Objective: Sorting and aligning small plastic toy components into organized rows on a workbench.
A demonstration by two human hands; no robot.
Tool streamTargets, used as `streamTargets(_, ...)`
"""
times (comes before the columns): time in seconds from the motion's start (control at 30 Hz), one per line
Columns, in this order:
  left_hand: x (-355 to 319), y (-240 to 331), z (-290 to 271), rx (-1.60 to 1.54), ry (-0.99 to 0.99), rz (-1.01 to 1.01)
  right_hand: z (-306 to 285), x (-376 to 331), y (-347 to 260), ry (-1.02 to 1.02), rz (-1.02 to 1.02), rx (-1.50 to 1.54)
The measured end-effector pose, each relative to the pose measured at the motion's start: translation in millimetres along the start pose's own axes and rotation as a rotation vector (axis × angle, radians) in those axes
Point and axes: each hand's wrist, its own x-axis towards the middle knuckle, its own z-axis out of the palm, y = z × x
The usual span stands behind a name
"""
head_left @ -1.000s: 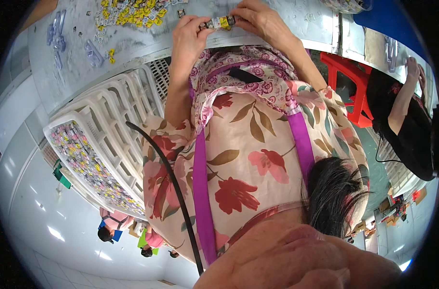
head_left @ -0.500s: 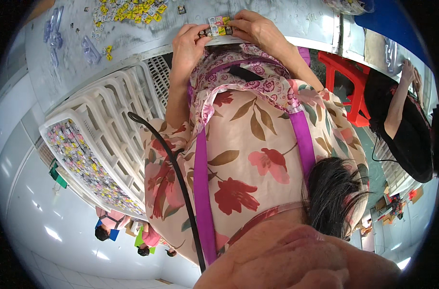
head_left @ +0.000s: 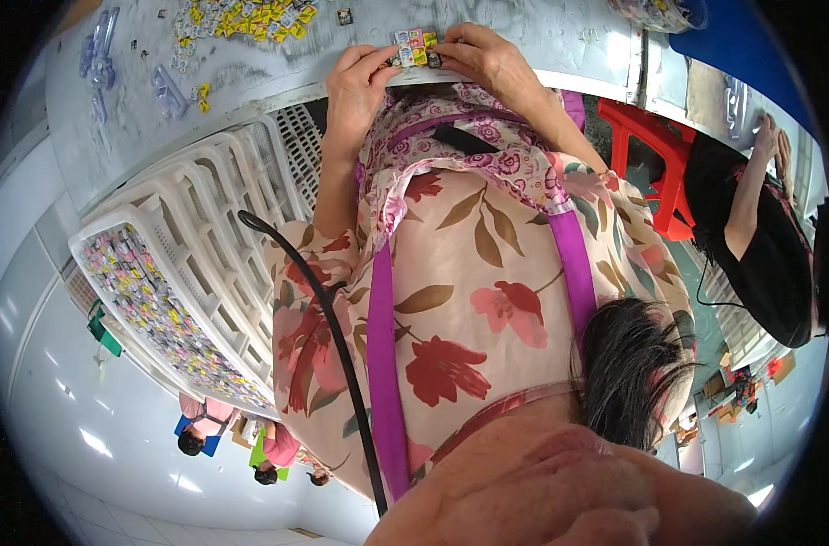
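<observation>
Tile strip (head_left: pixel 413 48), a short row of small coloured squares, lies crosswise at the worktop (head_left: pixel 251 77) edge between our hands, left hand (head_left: pixel 358 84) pinching its left end and right hand (head_left: pixel 487 62) pinching its right, both equally near.

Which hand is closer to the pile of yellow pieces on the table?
Left. The left hand sits just below and right of the yellow pieces, gripping the small colourful strip; the right hand holds the strip's far end, farther away.

Small colourful strip (head_left: pixel 413 47), ends under fingertips (head_left: pixel 392 56).
</observation>
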Motion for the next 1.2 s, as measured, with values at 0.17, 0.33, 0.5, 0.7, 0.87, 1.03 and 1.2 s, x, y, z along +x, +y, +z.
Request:
streamTargets(0.17,1,1,0,0.066,0.0,0.114,2,-2,-3,0.016,0.038,0.002)
streamTargets(0.33,0,0,-1,0.064,-0.011,0.111,3,-2,-1,0.023,0.007,-0.012)
streamTargets(0.5,0,2,-3,0.047,-0.026,0.077,6,-2,-2,0.038,0.002,-0.037)
streamTargets(0.7,-1,4,-1,0.027,-0.004,0.06,11,-4,-1,0.101,-0.009,-0.062)
streamTargets(0.87,-1,2,-1,-0.053,0.041,-0.054,4,-2,-3,0.107,0.033,0.102)
streamTargets(1.03,0,1,0,-0.053,0.032,-0.111,-4,-9,-2,0.119,0.153,0.178)
streamTargets(1.2,4,-3,1,-0.036,0.002,-0.129,0,-9,2,0.107,0.191,0.177)
